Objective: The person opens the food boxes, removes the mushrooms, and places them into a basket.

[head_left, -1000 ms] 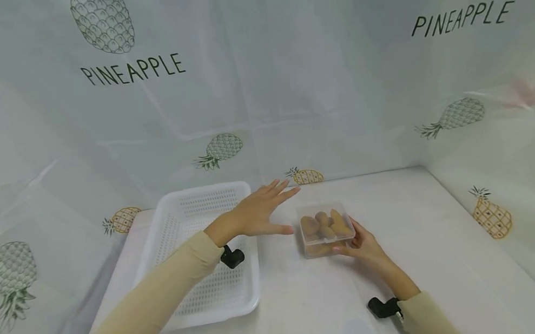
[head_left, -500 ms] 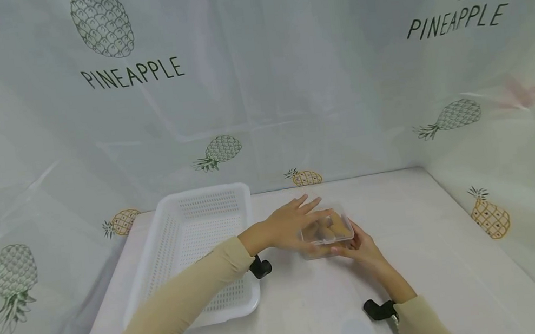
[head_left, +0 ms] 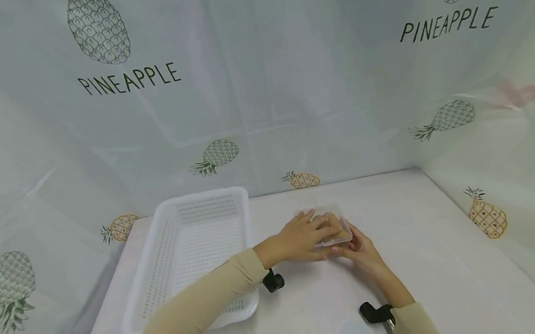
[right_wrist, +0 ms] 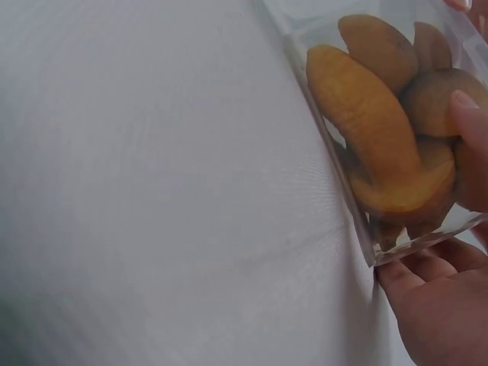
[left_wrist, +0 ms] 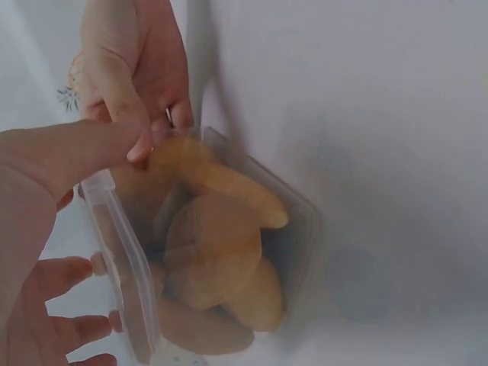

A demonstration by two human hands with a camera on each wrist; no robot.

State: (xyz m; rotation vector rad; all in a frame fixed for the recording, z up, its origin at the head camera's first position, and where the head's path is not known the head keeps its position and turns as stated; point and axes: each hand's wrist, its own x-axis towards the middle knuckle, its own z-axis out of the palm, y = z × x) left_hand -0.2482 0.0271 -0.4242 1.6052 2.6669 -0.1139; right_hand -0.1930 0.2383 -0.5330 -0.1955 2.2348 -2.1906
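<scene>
A clear plastic food box (head_left: 346, 229) with a translucent lid (left_wrist: 131, 267) stands on the table. Through its walls I see several yellow-brown pieces (right_wrist: 362, 114), rounded or crescent-shaped; their kind is unclear. My left hand (head_left: 301, 238) lies across the left part of the lid, fingers spread. In the left wrist view its fingertips touch the lid's rim, and its thumb meets the other thumb near a corner. My right hand (head_left: 363, 252) grips the box from its right side, thumb on one wall and fingers against another. The left hand hides much of the box in the head view.
A white perforated plastic basket (head_left: 243, 229) sits on the left of the white-covered table (head_left: 400, 218), under my left forearm. A pineapple-print sheet (head_left: 290, 104) hangs behind and at both sides. Small black devices are strapped to both wrists.
My left hand has moved right from beside the basket and come down onto the box's lid. My right hand keeps its grip on the box, which stays in about the same place.
</scene>
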